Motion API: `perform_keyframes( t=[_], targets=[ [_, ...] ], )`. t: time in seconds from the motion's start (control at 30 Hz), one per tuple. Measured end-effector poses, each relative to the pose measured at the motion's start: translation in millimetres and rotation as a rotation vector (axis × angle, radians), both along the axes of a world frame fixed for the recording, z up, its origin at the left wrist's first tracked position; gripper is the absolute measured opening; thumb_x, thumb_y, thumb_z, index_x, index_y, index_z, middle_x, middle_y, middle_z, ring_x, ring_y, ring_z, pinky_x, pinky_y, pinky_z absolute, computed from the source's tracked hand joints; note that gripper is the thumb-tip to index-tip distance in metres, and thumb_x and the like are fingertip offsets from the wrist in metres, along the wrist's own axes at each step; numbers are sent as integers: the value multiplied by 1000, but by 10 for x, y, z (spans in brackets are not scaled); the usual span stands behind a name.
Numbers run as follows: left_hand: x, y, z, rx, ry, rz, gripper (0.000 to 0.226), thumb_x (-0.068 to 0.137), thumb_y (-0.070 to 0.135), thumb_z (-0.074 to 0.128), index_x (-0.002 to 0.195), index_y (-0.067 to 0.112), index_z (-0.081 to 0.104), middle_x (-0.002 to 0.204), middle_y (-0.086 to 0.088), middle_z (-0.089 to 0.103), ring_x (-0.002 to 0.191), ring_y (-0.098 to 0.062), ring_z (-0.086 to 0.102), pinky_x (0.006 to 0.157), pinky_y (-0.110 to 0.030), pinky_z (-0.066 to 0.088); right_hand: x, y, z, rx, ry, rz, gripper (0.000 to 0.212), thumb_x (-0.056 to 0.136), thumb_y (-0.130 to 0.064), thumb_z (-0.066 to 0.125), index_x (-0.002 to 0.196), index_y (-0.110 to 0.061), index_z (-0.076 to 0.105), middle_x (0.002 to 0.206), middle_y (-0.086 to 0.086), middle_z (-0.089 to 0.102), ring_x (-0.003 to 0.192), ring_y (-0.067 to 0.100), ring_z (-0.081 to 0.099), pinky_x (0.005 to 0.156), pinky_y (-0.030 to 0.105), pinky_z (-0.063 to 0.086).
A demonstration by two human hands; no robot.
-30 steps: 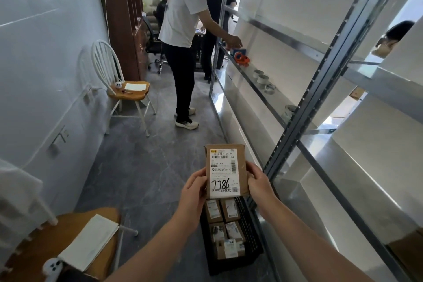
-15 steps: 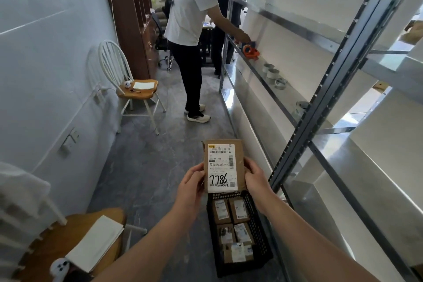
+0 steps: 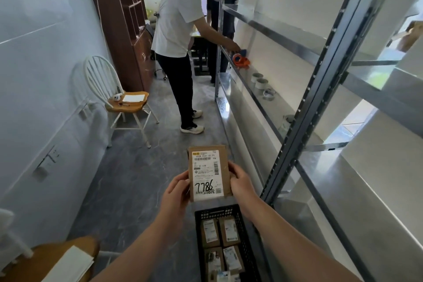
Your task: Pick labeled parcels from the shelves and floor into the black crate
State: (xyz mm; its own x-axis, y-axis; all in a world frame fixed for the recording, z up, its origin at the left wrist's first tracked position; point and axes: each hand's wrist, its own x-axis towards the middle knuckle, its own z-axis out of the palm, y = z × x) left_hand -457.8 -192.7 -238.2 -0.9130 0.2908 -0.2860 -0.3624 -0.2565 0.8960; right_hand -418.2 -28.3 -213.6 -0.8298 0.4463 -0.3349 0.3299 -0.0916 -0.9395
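Centre foreground, over the aisle floor (image 3: 128,178):

1. Labeled parcel (image 3: 207,173): flat brown cardboard packet held upright in the air. Its white shipping label faces the camera, with "7786" handwritten in black near the label's lower edge. It sits just above the far end of the black crate, clear of it.
2. Left hand (image 3: 176,192): grip closed on the parcel's left edge, fingers curled round it.
3. Right hand (image 3: 240,184): grip closed on the parcel's right edge in the same way.
4. Black crate (image 3: 243,247): perforated plastic, standing on the grey floor beside the foot of the metal shelving rack (image 3: 320,89). It holds several packed parcels (image 3: 209,232), brown with white labels, lying flat with labels up, side by side in rows.

Right side, on a rack shelf further along:

5. Orange tape dispenser (image 3: 240,60), near the far upright.
6. Tape rolls (image 3: 261,83), pale, just beside one another and nearer the camera than the dispenser.

Aisle beyond:

7. Person in a white T-shirt (image 3: 176,18): standing, leaning toward the rack, one hand at the dispenser.
8. Second person (image 3: 229,7): in dark clothing, partly hidden behind the first.

Left side:

9. White spindle-back chair (image 3: 100,75): stands against the wall with a wooden seat carrying a sheet of paper (image 3: 134,98).
10. Brown bookcase (image 3: 123,18): stands behind the chair.
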Motion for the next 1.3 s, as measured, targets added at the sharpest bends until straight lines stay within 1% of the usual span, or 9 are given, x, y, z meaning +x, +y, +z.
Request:
perform_keyframes(
  t=[0.27, 0.5, 0.57, 0.67, 0.8, 0.87, 1.03, 1.17, 1.3],
  targets=[
    [-71, 503, -126, 7, -19, 26, 29, 98, 6, 44, 118, 12, 65, 108, -15, 73, 96, -26, 66, 83, -40, 48, -74, 509, -100, 9, 16, 46, 36, 105, -16, 39, 140, -20, 49, 94, -14, 65, 77, -1, 68, 55, 15, 53],
    [-183, 722, -271, -21, -88, 2, 28, 98, 6, 46, 121, 9, 62, 105, -14, 73, 89, -23, 71, 69, -32, 54, -147, 713, -294, -9, -18, 28, 36, 105, -17, 40, 139, -24, 49, 97, -16, 64, 90, 7, 70, 64, 21, 58],
    [-253, 781, -312, -38, -91, -29, 28, 99, 8, 46, 121, 11, 62, 103, -12, 74, 86, -20, 72, 65, -29, 56, -197, 753, -342, -19, -34, 8, 35, 105, -18, 39, 139, -26, 47, 103, -14, 64, 85, 2, 68, 61, 18, 56],
    [-387, 872, -372, -15, -120, -55, 25, 99, 9, 45, 118, 12, 62, 100, -12, 75, 84, -20, 73, 59, -25, 57, -319, 811, -421, -4, -70, -18, 34, 105, -20, 39, 137, -31, 46, 122, -5, 64, 88, 5, 69, 64, 22, 59],
    [-635, 936, -456, 12, -185, -93, 26, 99, 10, 46, 121, 12, 60, 108, -16, 72, 93, -26, 71, 64, -29, 58, -574, 898, -538, 30, -126, -54, 28, 105, -18, 41, 130, -27, 48, 112, -5, 65, 92, 7, 68, 67, 22, 58],
    [-802, 960, -487, 10, -206, -98, 27, 99, 10, 46, 122, 12, 60, 109, -15, 72, 95, -27, 70, 66, -31, 58, -724, 927, -576, 34, -159, -76, 26, 103, -15, 43, 129, -21, 44, 112, -1, 64, 91, 8, 68, 64, 20, 57],
    [-1287, 985, -547, -14, -210, -119, 27, 101, 12, 45, 121, 14, 63, 109, -13, 73, 100, -26, 70, 68, -28, 58, -1144, 947, -654, 72, -221, -109, 20, 102, -14, 45, 121, -21, 45, 112, 1, 64, 90, 8, 66, 60, 18, 55],
    [-1671, 980, -637, -34, -205, -138, 28, 101, 13, 44, 123, 14, 62, 111, -13, 72, 102, -25, 69, 75, -30, 57, -1474, 931, -716, 112, -221, -128, 20, 102, -15, 46, 118, -27, 47, 112, -1, 63, 90, 8, 67, 61, 19, 55],
    [-1957, 1027, -790, -66, -225, -181, 29, 102, 13, 42, 123, 18, 61, 108, -8, 74, 102, -26, 69, 92, -44, 54, -1745, 954, -827, 140, -233, -182, 21, 101, -16, 49, 107, -36, 49, 118, 0, 57, 96, 11, 65, 67, 26, 60]
  ],
)
